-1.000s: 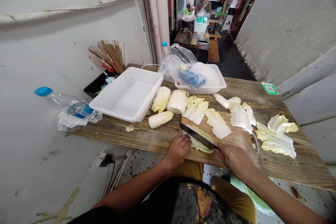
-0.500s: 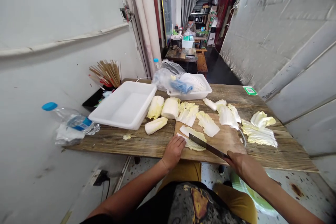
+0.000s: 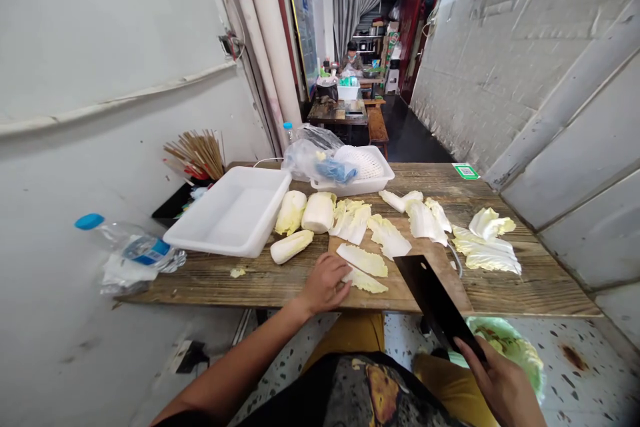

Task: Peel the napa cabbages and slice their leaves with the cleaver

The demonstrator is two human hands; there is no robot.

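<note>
In the head view my right hand (image 3: pixel 500 373) grips a dark cleaver (image 3: pixel 435 300) by its handle, the broad blade tilted and raised over the right part of the wooden cutting board (image 3: pixel 400 290). A napa cabbage leaf on the board is split into two long pieces, an upper strip (image 3: pixel 364 260) and a lower strip (image 3: pixel 369 280). My left hand (image 3: pixel 327 282) has its fingers and thumb curled around the left end of the lower strip. Just beyond lies a whole leaf (image 3: pixel 389 237), with another leaf (image 3: pixel 351 221) at the board's back left corner.
Cabbage hearts (image 3: pixel 319 213) lie left of the board, and loose leaves (image 3: pixel 487 250) lie to the right. A white tray (image 3: pixel 230 210), a bagged tray (image 3: pixel 377 177) and a bottle (image 3: pixel 135 247) stand around. Below the table's edge is a lined bin (image 3: pixel 525 353). A person (image 3: pixel 352 60) sits far back.
The cleaver has left the leaf and swung right and toward me, its blade now turned flat. Two separated leaf strips show; my left hand stays by them.
</note>
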